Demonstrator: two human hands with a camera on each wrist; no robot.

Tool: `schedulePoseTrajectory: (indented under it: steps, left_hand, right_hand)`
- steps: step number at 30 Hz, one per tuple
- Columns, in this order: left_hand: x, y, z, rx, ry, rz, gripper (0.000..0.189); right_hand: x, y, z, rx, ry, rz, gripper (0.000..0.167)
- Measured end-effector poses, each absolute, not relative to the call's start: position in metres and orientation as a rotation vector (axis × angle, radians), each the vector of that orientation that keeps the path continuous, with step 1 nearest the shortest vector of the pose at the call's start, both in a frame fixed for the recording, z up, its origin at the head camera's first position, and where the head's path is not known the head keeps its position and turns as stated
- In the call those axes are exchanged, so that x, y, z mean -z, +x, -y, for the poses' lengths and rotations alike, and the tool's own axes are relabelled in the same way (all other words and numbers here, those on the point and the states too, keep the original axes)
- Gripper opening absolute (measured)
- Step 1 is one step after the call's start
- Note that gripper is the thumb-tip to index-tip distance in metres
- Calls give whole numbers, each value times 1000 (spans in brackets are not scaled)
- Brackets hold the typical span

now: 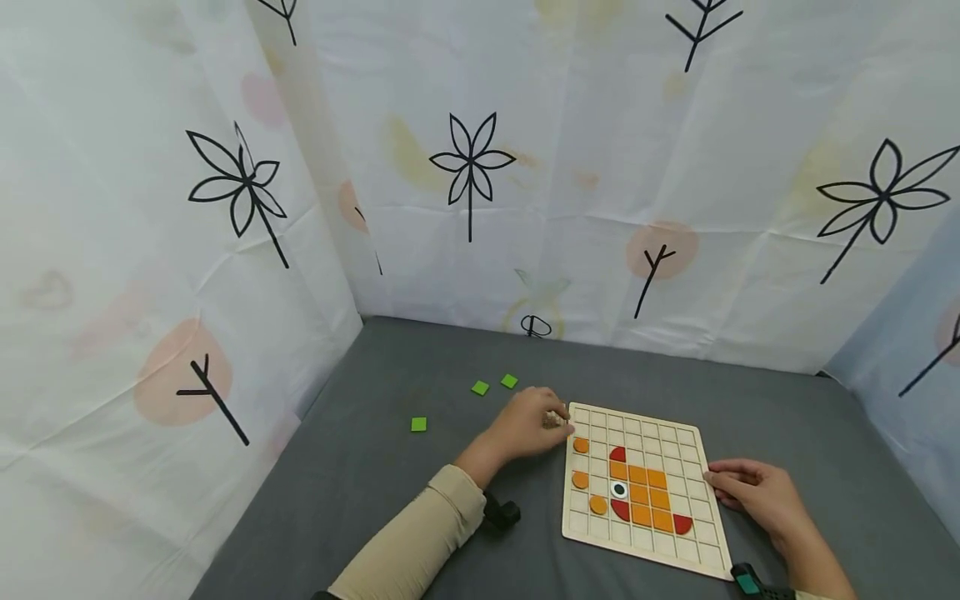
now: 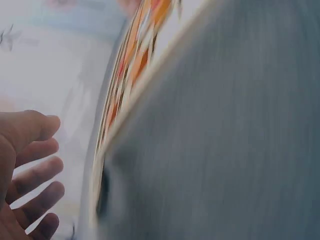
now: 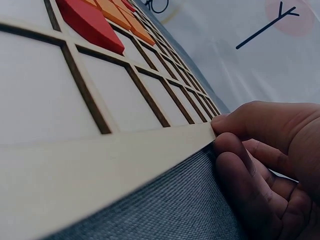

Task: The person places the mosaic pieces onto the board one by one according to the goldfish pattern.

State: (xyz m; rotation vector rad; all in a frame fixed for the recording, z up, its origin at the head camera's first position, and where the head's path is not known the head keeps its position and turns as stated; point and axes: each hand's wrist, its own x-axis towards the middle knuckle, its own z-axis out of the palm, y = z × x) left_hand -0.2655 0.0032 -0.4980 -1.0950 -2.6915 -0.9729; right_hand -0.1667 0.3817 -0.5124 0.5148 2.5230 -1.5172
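A wooden grid board (image 1: 683,492) lies on the grey table, set with orange squares (image 1: 637,494), red quarter-round pieces (image 3: 92,27), orange discs (image 1: 581,480) and one black-and-white eye piece (image 1: 618,490). At the board's far left corner is my left hand (image 1: 528,423); its fingers are loosely bent with nothing between them in the left wrist view. My right hand (image 1: 757,492) pinches the right edge of the board, thumb on the rim and fingertips at its side.
Three green square tiles (image 1: 418,424) lie to the left of the board. A dark strap device (image 1: 501,512) is on the left wrist. Patterned white curtains (image 1: 555,183) stand around the table's back and sides.
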Motion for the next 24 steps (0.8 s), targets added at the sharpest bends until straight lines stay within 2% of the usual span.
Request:
schedulePoseTrajectory:
  steps: [6, 11, 24]
  left_hand:
    - [510, -297, 50, 864, -697, 2735, 27]
    - [523, -310, 70, 752, -431, 2762, 33]
    - [523, -307, 77, 926, -215, 2743, 32]
  right_hand:
    - [514, -166, -383, 1516, 512, -2524, 50]
    - [514, -165, -384, 1520, 519, -2517, 49]
    - [513, -167, -383, 1524, 513, -2518, 51]
